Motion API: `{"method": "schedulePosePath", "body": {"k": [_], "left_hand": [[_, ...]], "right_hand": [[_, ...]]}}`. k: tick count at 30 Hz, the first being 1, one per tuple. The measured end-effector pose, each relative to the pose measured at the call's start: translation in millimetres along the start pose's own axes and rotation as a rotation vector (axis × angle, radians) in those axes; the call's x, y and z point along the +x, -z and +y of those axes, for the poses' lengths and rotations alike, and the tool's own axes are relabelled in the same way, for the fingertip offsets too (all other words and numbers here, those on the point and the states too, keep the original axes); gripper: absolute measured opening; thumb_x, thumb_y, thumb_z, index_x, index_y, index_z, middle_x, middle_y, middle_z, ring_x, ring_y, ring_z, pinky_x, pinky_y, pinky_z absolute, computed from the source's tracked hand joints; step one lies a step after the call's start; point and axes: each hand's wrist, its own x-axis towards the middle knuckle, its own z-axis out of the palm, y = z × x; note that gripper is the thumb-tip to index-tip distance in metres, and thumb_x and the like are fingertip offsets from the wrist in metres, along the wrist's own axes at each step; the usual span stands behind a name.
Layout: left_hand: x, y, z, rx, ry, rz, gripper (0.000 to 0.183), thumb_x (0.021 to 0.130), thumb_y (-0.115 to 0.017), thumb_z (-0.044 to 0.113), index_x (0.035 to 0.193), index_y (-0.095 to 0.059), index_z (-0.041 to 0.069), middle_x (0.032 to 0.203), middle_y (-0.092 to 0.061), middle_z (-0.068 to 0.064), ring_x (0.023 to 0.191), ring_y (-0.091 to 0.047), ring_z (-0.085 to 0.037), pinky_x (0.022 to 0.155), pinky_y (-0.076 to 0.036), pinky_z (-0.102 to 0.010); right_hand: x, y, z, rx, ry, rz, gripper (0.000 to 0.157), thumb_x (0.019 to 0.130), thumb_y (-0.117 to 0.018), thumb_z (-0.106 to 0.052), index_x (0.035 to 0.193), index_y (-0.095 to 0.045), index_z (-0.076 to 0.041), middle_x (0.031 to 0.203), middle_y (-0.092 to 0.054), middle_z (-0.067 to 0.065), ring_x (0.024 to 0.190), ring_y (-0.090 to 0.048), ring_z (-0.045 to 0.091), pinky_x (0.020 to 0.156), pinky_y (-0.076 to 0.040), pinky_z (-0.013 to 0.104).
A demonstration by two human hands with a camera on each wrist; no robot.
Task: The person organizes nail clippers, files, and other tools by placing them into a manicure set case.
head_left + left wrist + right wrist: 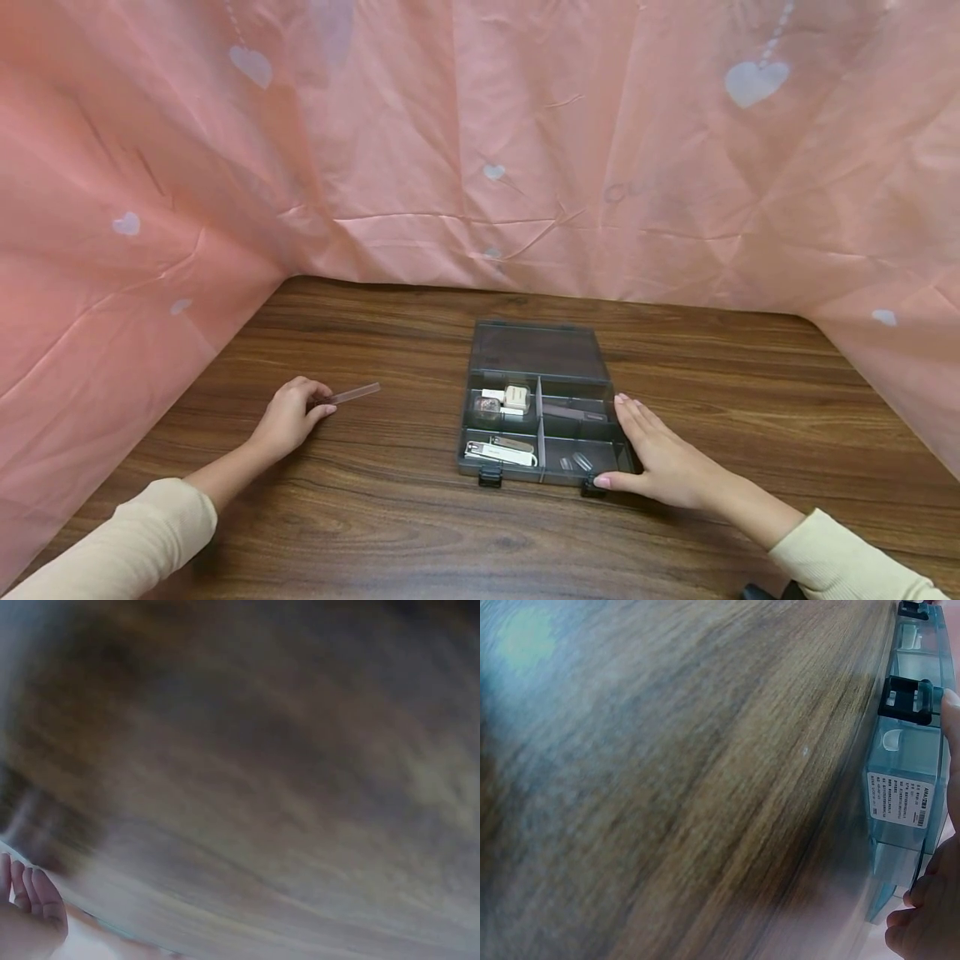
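Note:
At the left, my left hand (292, 417) pinches one end of a narrow, see-through strip (356, 393), the other end pointing right over the wooden table. The left wrist view is blurred and shows only a few fingers (34, 892) in its corner. My right hand (667, 458) rests against the right side of a dark translucent divided box (551, 479), fingers stretched along its wall, thumb by a front latch (592, 487). The box's lid (536, 348) lies folded back. Inside sit small bottles (516, 397), nail clippers (501, 453), a dark flat bar (573, 413) and small clear pieces (581, 461).
The wooden table (360, 517) is closed in by pink cloth (405, 125) with white hearts at the back and sides. A printed label (900, 799) is on the box's outer wall. Something black (772, 592) shows at the bottom edge near the right sleeve.

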Motion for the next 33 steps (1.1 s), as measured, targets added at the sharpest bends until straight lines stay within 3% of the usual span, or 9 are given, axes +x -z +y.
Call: {"method": "schedulePosePath", "body": {"k": [6,11,27,33], "left_hand": [[2.9,-0.6,-0.5,0.012,0.052,-0.02,0.008,0.081,-0.068,0.004,0.086,-0.065,-0.002,0.084,-0.059,-0.014,0.075,-0.055,-0.023,0.066,-0.047,-0.038],[4.0,0.7,0.4,0.021,0.051,-0.023,0.007,0.081,-0.067,0.003,0.084,-0.064,-0.002,0.082,-0.059,-0.014,0.073,-0.054,-0.021,0.064,-0.046,-0.036],[5.1,5.9,0.4,0.035,-0.061,0.017,0.007,0.082,-0.065,0.002,0.086,-0.066,-0.003,0.083,-0.062,-0.015,0.08,-0.059,-0.029,0.069,-0.049,-0.042],[5.6,6.8,2.5,0.033,-0.07,0.002,0.007,0.083,-0.063,0.002,0.086,-0.065,-0.004,0.085,-0.062,-0.015,0.083,-0.059,-0.032,0.073,-0.05,-0.045]], "right_hand": [[0.2,-0.1,0.0,0.0,0.003,0.005,0.104,0.077,-0.063,-0.061,0.141,-0.023,0.011,0.148,-0.022,0.029,0.136,-0.021,0.047,0.105,-0.025,0.059],[0.1,-0.1,-0.1,0.012,0.002,0.007,0.105,0.076,-0.063,-0.06,0.141,-0.023,0.011,0.148,-0.021,0.029,0.136,-0.02,0.047,0.105,-0.025,0.059],[-0.5,-0.6,-0.2,0.006,0.007,0.012,0.104,0.077,-0.063,-0.06,0.141,-0.023,0.012,0.148,-0.021,0.03,0.136,-0.021,0.047,0.105,-0.025,0.059],[-0.2,0.2,-0.2,0.01,0.002,0.008,0.105,0.076,-0.063,-0.061,0.141,-0.022,0.011,0.149,-0.021,0.029,0.136,-0.02,0.047,0.105,-0.025,0.059]]}}
